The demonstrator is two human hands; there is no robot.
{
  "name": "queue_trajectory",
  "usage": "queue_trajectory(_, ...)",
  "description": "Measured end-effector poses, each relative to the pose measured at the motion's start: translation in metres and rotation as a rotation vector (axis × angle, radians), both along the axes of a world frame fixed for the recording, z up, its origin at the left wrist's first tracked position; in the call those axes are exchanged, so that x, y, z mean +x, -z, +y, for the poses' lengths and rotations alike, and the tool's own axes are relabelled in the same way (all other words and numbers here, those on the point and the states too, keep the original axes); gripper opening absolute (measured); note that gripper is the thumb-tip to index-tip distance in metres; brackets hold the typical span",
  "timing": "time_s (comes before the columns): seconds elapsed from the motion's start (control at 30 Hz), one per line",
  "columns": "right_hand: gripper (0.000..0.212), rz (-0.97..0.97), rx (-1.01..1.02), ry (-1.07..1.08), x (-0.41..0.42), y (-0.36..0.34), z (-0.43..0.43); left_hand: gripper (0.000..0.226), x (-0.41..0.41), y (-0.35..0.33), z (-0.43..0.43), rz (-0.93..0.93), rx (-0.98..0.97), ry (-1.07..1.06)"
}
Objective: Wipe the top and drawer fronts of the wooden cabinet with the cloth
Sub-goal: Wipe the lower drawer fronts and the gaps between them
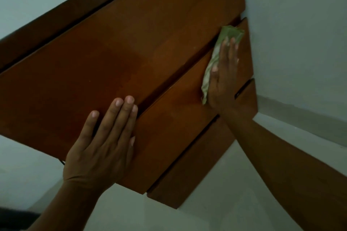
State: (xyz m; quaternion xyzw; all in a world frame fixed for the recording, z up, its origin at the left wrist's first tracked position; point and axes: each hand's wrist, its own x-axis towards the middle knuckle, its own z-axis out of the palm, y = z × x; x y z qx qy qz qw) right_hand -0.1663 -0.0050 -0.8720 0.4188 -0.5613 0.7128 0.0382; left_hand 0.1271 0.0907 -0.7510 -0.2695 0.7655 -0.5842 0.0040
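The wooden cabinet fills the middle of the tilted head view, its broad brown top running from lower left to upper right. Below the top's front edge lies the upper drawer front, and a lower drawer front sits beneath it. My right hand presses a pale green cloth flat against the far right end of the upper drawer front. The cloth sticks out past my fingertips and along my thumb side. My left hand rests flat on the cabinet top's front edge, fingers spread, holding nothing.
A pale wall stands right beside the cabinet's far end. Light floor lies below the drawers, with a skirting strip along the wall. A dark wooden board runs along the cabinet's back edge.
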Motion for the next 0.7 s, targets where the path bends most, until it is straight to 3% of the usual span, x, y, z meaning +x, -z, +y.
queue_trajectory(0.17, 0.049, -0.229, 0.198, 0.055, -0.037, 0.030, 0.004, 0.065, -0.004, -0.002, 0.003, 0.009, 0.011, -0.029)
queue_trajectory(0.37, 0.050, -0.412, 0.358, 0.098, -0.025, 0.054, 0.036, 0.069, -0.010, -0.002, 0.009, 0.089, 0.148, -0.106)
queue_trajectory(0.47, 0.053, -0.161, 0.166, 0.091, 0.013, 0.014, 0.070, 0.068, -0.010, 0.012, 0.018, 0.184, 0.247, -0.083)
queue_trajectory(0.57, 0.053, 0.120, -0.025, -0.157, 0.071, -0.019, 0.081, 0.067, -0.003, 0.054, 0.041, 0.313, 0.403, -0.033)
queue_trajectory(0.7, 0.052, 0.204, -0.004, -0.221, 0.095, -0.014, 0.069, 0.065, 0.005, 0.122, 0.078, 0.353, 0.633, -0.066)
